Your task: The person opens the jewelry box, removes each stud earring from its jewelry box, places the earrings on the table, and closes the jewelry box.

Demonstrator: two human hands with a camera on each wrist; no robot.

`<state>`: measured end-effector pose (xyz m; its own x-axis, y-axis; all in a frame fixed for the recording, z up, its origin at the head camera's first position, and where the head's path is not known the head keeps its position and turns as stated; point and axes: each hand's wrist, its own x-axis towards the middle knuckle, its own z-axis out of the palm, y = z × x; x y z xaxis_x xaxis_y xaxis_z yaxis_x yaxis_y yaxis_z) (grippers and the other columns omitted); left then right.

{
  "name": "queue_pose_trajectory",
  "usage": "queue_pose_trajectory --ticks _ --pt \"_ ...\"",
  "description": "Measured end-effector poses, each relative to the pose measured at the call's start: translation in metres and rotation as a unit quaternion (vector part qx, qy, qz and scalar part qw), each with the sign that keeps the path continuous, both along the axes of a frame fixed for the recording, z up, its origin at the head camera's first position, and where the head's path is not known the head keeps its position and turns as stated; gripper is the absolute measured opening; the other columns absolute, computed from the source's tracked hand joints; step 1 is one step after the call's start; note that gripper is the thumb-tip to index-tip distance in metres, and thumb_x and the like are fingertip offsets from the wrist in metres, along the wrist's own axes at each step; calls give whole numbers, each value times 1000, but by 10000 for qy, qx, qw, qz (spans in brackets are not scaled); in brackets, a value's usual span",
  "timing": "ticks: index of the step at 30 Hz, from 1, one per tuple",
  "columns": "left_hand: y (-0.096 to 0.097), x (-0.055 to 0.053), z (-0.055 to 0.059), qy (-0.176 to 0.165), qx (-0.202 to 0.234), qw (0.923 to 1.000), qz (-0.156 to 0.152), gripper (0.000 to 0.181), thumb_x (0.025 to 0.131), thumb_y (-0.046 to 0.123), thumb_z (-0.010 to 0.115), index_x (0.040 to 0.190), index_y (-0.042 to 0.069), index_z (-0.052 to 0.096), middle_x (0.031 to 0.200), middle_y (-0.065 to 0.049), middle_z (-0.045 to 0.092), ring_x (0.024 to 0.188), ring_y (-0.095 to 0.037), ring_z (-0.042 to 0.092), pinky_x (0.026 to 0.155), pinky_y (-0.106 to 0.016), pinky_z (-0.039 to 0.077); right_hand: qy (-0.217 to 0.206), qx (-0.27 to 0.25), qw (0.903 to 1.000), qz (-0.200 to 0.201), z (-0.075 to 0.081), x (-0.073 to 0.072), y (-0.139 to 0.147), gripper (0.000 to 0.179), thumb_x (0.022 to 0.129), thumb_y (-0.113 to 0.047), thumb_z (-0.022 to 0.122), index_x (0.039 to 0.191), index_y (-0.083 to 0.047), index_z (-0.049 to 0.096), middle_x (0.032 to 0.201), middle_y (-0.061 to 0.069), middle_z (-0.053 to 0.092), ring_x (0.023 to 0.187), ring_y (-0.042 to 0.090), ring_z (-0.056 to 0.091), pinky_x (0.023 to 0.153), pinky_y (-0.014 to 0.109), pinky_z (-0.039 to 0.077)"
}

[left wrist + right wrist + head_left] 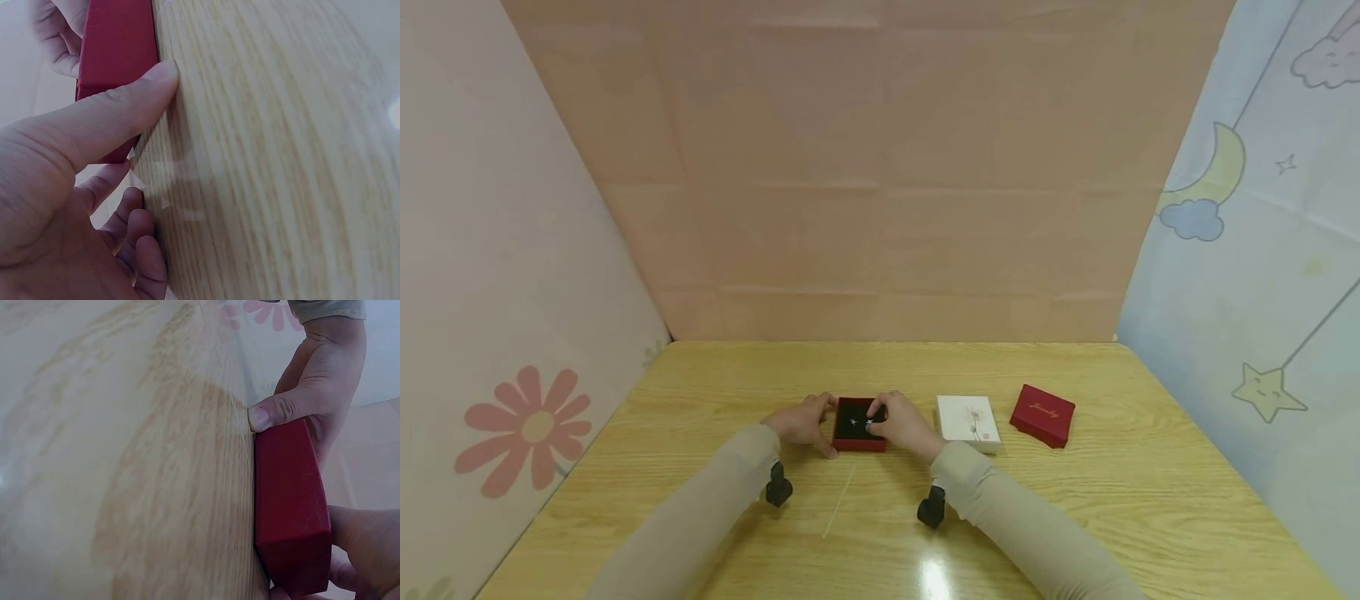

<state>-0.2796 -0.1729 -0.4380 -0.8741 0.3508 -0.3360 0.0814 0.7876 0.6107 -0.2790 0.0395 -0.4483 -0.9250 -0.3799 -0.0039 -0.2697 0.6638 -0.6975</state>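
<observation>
A small red jewelry box [860, 446] with a black lining sits uncovered on the table. Two small silver star-shaped earrings lie on the lining, the left earring [853, 422] in plain sight. My left hand [805, 422] grips the box's left end; its thumb [125, 112] lies across the front corner and a fingertip meets the end face. From the right, my right hand [904, 425] reaches over the box, its thumb and index finger pinching at the right earring [869, 422]. The right wrist view hides those fingertips behind the box wall.
To the right of the box lies a white flat box [966, 419] with a flower print. Farther right is a dark red jewelry pouch or lid [1042, 415] with gold lettering. A thin pale strip [838, 500] shows on the wooden table [1150, 517] in front.
</observation>
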Motion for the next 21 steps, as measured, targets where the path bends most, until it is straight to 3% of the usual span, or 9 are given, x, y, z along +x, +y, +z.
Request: queue_pose_trajectory --ticks 11,21 --pt "0 0 0 5 20 10000 29 81 70 20 88 135 12 40 134 -15 43 128 -33 45 103 -51 40 -49 68 9999 -113 -1 2 -2 14 87 -14 72 92 -9 61 97 9 49 75 19 45 65 31 39" --pt "0 1 3 -51 23 10000 25 80 70 20 88 134 13 40 134 -15 43 128 -33 45 104 -52 39 40 114 9999 -74 0 3 -3 12 88 -14 71 91 -9 60 115 14 55 84 21 48 77 37 44"
